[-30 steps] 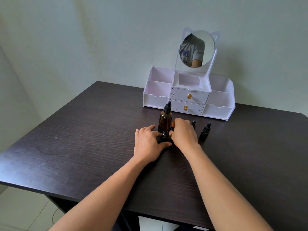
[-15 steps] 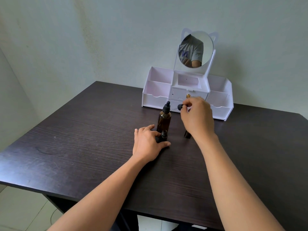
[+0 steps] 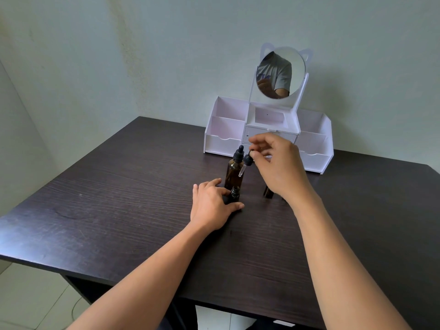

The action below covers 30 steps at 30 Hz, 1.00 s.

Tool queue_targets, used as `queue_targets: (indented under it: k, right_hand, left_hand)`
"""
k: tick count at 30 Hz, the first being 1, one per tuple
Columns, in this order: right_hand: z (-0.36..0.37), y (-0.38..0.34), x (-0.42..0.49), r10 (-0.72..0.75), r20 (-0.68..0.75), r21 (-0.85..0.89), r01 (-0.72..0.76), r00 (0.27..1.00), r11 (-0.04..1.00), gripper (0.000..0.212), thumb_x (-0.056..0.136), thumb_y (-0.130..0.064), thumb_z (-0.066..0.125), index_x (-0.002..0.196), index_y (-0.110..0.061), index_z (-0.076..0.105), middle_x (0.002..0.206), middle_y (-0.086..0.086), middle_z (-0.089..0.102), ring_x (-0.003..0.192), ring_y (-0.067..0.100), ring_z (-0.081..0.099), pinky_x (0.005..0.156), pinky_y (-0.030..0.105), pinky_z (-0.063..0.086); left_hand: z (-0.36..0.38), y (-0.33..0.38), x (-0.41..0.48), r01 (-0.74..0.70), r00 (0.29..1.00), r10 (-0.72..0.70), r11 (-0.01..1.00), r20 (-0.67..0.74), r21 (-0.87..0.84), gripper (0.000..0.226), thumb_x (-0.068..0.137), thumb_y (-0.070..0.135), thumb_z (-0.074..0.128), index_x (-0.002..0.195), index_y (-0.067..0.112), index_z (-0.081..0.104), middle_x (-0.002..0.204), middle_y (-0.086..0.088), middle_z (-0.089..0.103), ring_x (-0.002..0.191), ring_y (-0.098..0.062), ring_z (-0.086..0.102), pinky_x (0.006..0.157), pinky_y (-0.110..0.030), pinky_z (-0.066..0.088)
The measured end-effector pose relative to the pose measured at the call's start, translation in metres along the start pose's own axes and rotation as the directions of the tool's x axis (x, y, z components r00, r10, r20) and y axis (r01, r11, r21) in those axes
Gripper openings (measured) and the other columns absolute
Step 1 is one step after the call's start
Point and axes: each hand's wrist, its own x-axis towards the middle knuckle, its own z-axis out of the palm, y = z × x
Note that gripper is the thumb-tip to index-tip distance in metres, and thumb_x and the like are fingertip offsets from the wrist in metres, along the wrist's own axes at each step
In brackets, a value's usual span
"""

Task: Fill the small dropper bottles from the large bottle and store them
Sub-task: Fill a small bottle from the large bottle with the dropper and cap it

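The small bottle (image 3: 234,195) stands uncapped on the table (image 3: 142,198), touching the front of the large bottle (image 3: 234,173), the left hand (image 3: 213,206) curled round it. The right hand (image 3: 276,167) pinches a dropper (image 3: 247,161) aloft beside the large bottle's cap. 1 other bottle (image 3: 268,192) shows under that hand, with the white organiser (image 3: 226,141) behind

Dark table (image 3: 114,210), pale wall (image 3: 142,55), tiled floor (image 3: 28,296).

small bottle (image 3: 268,193) half hidden, drawers (image 3: 252,135) covered
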Motion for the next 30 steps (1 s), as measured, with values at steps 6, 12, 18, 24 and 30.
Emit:
queue_targets:
  k: [6, 12, 18, 24, 30]
  right_hand:
    - [0.010, 0.003, -0.007, -0.025, 0.091, -0.047, 0.029, 0.996, 0.998, 0.029, 0.091, -0.004, 0.064, 0.115, -0.020, 0.067, 0.098, -0.007, 0.068, 0.087, -0.004, 0.063, 0.082, 0.014, 0.052]
    - [0.016, 0.007, -0.009, -0.009, 0.141, -0.072, 0.020, 0.990, 0.997, 0.028, 0.091, -0.005, 0.065, 0.114, -0.021, 0.067, 0.096, -0.010, 0.067, 0.085, -0.007, 0.061, 0.081, 0.011, 0.049]
    - [0.021, 0.012, -0.013, 0.021, 0.218, -0.116, 0.004, 0.976, 0.993, 0.028, 0.091, -0.008, 0.065, 0.114, -0.024, 0.066, 0.096, -0.014, 0.066, 0.084, -0.010, 0.059, 0.077, 0.006, 0.046]
    - [0.026, 0.018, -0.015, 0.056, 0.299, -0.130, -0.018, 0.953, 0.991, 0.027, 0.091, -0.007, 0.066, 0.110, -0.026, 0.067, 0.096, -0.014, 0.068, 0.087, -0.006, 0.062, 0.077, 0.009, 0.044]
    - [0.027, 0.017, -0.016, 0.075, 0.335, -0.145, -0.027, 0.939, 0.989, 0.027, 0.090, -0.008, 0.067, 0.110, -0.027, 0.067, 0.096, -0.014, 0.068, 0.089, -0.003, 0.063, 0.083, 0.015, 0.049]
  left_hand:
    - [0.000, 0.000, -0.001, -0.010, 1.000, 0.010, 1.000, -0.008, -0.010, 0.061, 0.076, 0.067, 0.071, 0.122, 0.027, 0.070, 0.154, 0.001, 0.043, 0.143, -0.021, 0.031, 0.120, -0.048, 0.018]
    - [0.000, 0.000, -0.002, -0.005, 1.000, 0.005, 1.000, -0.006, -0.011, 0.061, 0.076, 0.067, 0.071, 0.123, 0.028, 0.069, 0.154, 0.002, 0.042, 0.143, -0.021, 0.031, 0.119, -0.048, 0.019]
    - [0.002, -0.001, -0.001, -0.018, 1.000, 0.017, 1.000, -0.022, -0.015, 0.060, 0.075, 0.068, 0.071, 0.120, 0.029, 0.071, 0.153, 0.002, 0.045, 0.141, -0.020, 0.032, 0.119, -0.048, 0.020]
    - [0.004, -0.004, 0.000, -0.033, 0.999, 0.032, 0.999, -0.027, -0.010, 0.059, 0.075, 0.068, 0.070, 0.118, 0.029, 0.072, 0.152, 0.000, 0.046, 0.141, -0.021, 0.034, 0.118, -0.049, 0.020]
    - [0.003, -0.003, 0.000, -0.037, 0.999, 0.037, 0.999, -0.032, -0.007, 0.058, 0.076, 0.067, 0.070, 0.118, 0.027, 0.072, 0.152, -0.001, 0.045, 0.141, -0.022, 0.034, 0.118, -0.049, 0.021]
